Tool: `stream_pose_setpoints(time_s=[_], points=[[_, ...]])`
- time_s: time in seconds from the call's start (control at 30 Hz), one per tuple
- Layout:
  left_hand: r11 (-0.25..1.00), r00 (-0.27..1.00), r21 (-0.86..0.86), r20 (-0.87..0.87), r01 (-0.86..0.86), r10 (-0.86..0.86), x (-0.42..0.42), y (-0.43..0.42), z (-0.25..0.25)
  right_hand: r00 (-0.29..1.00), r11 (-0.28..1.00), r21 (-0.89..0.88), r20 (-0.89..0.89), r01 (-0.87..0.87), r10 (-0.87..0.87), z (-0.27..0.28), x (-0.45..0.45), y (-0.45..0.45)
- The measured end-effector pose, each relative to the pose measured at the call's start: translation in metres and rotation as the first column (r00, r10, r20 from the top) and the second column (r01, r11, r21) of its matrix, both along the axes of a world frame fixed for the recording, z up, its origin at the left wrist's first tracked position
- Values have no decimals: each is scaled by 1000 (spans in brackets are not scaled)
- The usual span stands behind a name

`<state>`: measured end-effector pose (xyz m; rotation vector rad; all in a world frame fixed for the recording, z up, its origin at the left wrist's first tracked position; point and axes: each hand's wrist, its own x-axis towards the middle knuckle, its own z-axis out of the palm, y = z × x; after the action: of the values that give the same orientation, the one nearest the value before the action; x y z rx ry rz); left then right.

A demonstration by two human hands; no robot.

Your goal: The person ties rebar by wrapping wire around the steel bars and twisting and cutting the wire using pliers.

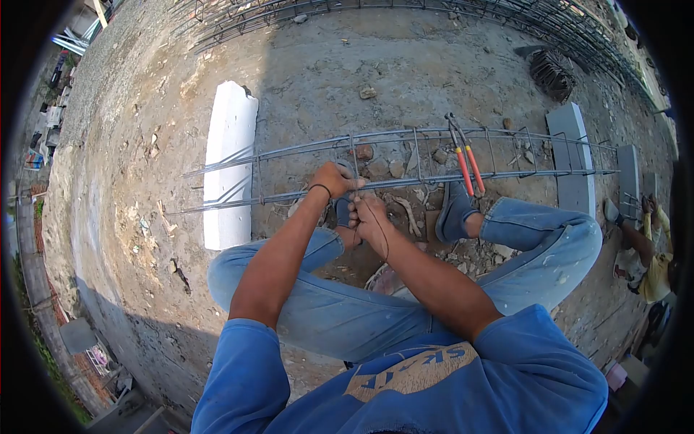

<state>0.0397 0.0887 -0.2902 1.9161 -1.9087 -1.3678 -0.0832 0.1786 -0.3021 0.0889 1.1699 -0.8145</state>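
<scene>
A long rebar cage [289, 151] of thin bars and square stirrups lies across in front of me. My left hand [335, 179] closes its fingers on the near bars beside a stirrup. Just below it, my right hand [371, 215] is closed in a pinch at the same joint. A thin dark tie wire [387, 242] trails from the right hand toward the wrist; its end between the fingers is too small to make out. Pincers with red and yellow handles [468, 168] rest across the cage to the right, apart from both hands.
A white block [230, 166] supports the cage's left end, and a grey block [572, 155] its right. My sandalled foot [453, 211] is close to the bars. More rebar cages [347, 7] and a wire bundle [553, 74] lie beyond. Another person [650, 264] is at far right.
</scene>
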Motion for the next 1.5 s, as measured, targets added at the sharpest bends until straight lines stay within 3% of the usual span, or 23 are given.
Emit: stream_pose_setpoints(time_s=[0.03,0.13,0.4,0.47,0.53,0.57,0.63,0.7,0.77,0.87,0.93,0.97,1.03,1.07,1.1,1.13,1.17,1.2,1.23,1.37,1.43,1.5], points=[[998,1000,55,14,1,-2,-1,-1,1,985,992,-35,-131,-121,116,2,-4,0],[996,1000,93,-7,-13,14,-1,-3,-3,958,974,-59,-202,-220,204,19,-18,-6],[995,999,82,15,-51,50,-9,0,-1,981,986,-60,-126,-155,146,19,-15,-5],[998,995,-52,90,-35,39,-15,5,4,986,989,-64,-105,-134,126,19,-17,-6],[995,988,-90,141,-52,64,-22,11,11,999,996,75,6,-49,49,24,-19,-12],[989,978,-130,186,-73,97,-25,13,13,999,996,73,9,-40,40,19,-22,-15],[989,978,-130,189,-66,90,-27,15,17,973,983,182,218,30,-70,9,-32,-20],[990,978,-129,189,-63,86,-29,17,20,948,976,204,289,71,-130,0,-30,-18],[977,984,-128,35,-169,175,-30,20,20,916,967,228,353,113,-190,-6,-29,-16],[970,974,-91,-35,-225,223,-29,20,12,893,946,270,358,182,-274,3,-15,-17],[957,955,-20,-80,-288,285,-28,18,1,915,910,230,135,344,-380,33,-3,-20],[935,927,56,-122,-350,354,-29,17,3,913,909,230,136,347,-383,30,-3,-16],[939,933,41,-105,-341,344,-29,17,9,972,970,74,15,232,-233,26,-1,-10],[941,937,31,-91,-336,337,-31,17,12,971,969,67,10,238,-240,30,-8,-11],[944,939,29,-101,-328,329,-29,16,3,986,998,-69,-166,-13,1,34,-19,-10],[950,945,-24,-116,-310,305,-25,15,-7,906,949,-146,-365,-281,212,37,-31,-9],[953,951,-76,-127,-292,281,-27,16,-4,905,951,-144,-373,-273,203,36,-41,-9],[955,952,-75,-133,-285,274,-29,17,-1,657,854,-311,-752,-416,47,35,-50,-10],[961,962,-60,-67,-270,266,-28,18,3,302,709,-365,-928,-604,-220,34,-55,-14],[960,962,-82,22,-268,271,-30,14,6,384,616,-432,-897,-659,-218,28,-54,-47],[950,961,-144,0,-275,278,-27,14,-12,349,415,-418,-907,-808,-234,26,-49,-59],[934,956,-208,-26,-291,292,-26,12,-9,324,446,-359,-933,-820,-155,35,-49,-64]])
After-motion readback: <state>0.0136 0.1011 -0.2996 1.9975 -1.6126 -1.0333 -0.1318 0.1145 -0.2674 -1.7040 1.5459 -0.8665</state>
